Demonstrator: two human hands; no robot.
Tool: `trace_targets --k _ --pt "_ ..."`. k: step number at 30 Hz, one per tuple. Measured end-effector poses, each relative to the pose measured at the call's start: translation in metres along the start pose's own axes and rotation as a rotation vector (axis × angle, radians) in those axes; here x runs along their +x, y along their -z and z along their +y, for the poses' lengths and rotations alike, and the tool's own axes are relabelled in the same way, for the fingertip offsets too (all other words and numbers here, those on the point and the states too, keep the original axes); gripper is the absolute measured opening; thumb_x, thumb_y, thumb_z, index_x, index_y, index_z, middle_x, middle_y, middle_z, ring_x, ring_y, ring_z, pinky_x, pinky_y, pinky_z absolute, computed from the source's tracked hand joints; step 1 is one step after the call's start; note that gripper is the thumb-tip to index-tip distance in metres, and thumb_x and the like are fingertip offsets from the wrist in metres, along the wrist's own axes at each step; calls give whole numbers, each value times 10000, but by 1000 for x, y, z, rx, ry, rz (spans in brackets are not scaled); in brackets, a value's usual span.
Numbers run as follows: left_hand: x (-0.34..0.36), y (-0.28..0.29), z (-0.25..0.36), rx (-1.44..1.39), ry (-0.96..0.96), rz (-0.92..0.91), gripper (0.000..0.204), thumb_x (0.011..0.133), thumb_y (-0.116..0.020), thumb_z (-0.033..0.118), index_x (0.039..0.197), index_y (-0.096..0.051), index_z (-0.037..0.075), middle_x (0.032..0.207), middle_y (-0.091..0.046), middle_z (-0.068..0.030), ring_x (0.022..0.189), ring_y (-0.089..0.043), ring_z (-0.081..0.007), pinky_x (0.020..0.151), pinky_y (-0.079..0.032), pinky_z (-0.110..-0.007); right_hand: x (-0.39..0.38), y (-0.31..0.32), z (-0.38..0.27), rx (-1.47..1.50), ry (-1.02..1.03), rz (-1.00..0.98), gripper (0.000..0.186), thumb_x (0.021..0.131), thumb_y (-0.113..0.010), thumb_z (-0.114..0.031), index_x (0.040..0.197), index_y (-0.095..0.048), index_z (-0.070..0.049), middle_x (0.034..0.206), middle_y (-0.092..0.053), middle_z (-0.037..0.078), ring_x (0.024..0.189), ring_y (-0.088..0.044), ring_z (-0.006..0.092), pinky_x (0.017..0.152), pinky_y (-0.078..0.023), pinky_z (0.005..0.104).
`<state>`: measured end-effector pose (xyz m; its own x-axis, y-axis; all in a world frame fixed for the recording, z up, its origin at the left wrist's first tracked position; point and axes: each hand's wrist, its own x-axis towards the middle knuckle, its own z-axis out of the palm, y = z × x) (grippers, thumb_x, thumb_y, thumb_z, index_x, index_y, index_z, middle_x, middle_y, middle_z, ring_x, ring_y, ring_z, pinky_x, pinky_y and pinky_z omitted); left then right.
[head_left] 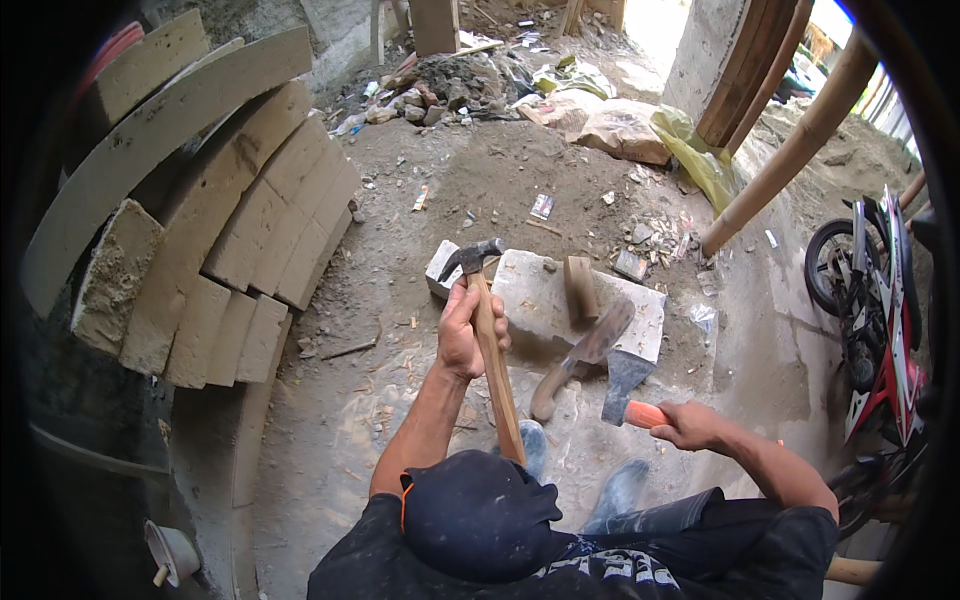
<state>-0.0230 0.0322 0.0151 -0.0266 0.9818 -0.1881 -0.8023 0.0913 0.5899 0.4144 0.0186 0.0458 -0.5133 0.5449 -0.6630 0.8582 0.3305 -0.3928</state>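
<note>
My left hand [466,332] is closed around the wooden handle of a claw hammer [494,365], near its dark metal head, which points up and away from me. My right hand [690,425] grips the orange handle of a hatchet [627,382]; its grey flared blade is held beside the near right corner of a pale block [525,285]. A short wooden piece [579,288] stands on that block. A broad-bladed knife [603,332] leans across the block's near edge, with its wooden handle [551,388] toward my feet. A smaller pale block [440,265] sits behind the hammer head.
Stacked pale blocks [190,250] rise at the left. A motorcycle [880,330] stands at the right, near a slanting bamboo pole [790,145]. Rubble [450,90] and sacks [620,128] lie at the back. Wood chips and litter are scattered over the dirt floor [390,290].
</note>
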Motion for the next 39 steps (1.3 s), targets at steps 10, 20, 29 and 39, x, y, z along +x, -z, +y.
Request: trace_targets --k 10,20,29,39 --pt "3 10 -12 -145 -19 -295 412 1142 -361 462 1402 -550 204 808 -594 -69 594 -600 -187 566 -510 -361 -6 -4 4 51 -48 -32 483 1006 -645 -472 1165 -599 -18 962 -710 298 918 -678 515 809 -512 581" --pt "7 14 -3 -153 -16 -179 481 1119 -413 475 1341 -584 84 836 -587 -64 604 -613 -195 489 -569 -351 -1 5 -14 -31 -29 -101 504 1000 -645 -486 1189 -586 -23 949 -713 298 914 -685 521 814 -522 597" --pt "48 6 61 -164 -10 -349 598 1096 -363 396 1467 -472 -60 768 -535 -63 536 -554 -168 439 -538 -347 110 -24 -102 -178 331 -189 558 983 -656 -527 1198 -572 -18 956 -707 298 917 -683 523 833 -534 595" --pt "84 29 38 509 243 34 481 1093 -479 337 1491 -477 65 747 -536 -20 526 -518 -99 434 -485 -281 197 -141 -249 166 393 38 425 973 -619 -426 1212 -678 -79 1045 -749 248 1015 -714 449 884 -555 564"
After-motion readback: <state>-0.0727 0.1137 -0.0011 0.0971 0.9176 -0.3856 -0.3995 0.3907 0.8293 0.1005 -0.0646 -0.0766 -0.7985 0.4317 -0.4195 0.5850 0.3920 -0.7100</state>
